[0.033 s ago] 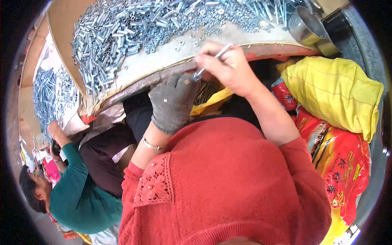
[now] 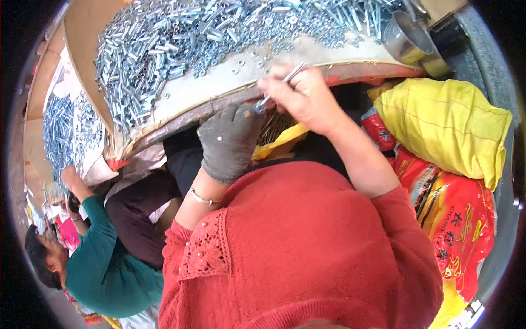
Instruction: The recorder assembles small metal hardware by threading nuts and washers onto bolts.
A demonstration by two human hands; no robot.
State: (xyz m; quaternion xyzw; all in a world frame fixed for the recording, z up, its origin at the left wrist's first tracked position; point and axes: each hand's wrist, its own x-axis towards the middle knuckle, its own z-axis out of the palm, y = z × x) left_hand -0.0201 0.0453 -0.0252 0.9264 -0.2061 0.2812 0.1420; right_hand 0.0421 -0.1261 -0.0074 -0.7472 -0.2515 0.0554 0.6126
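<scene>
My right hand (image 2: 304,98), bare, is closed around a slim silver bolt (image 2: 295,72), which slants up to the right out of its fingers. At the bolt's lower end a wider metal piece, too small to make out, meets the fingertips of my left hand (image 2: 230,140). That hand wears a dark grey glove, its fingers curled closed around this end. Both hands are just in front of the table's worn edge (image 2: 192,116). Beneath them, a yellow bag edge (image 2: 282,140) shows beside a bundle of thin brassy rods (image 2: 271,129).
A heap of metal sleeves, nuts and washers (image 2: 164,49) covers the tabletop. Long bolts (image 2: 361,19) and a metal cup (image 2: 408,38) are at the far right. A yellow sack (image 2: 444,129) lies on red packaging (image 2: 460,219). A co-worker in green (image 2: 109,268) sits at left.
Both my hands have shifted slightly left, and the bolt has moved with them. My grip looks the same.
</scene>
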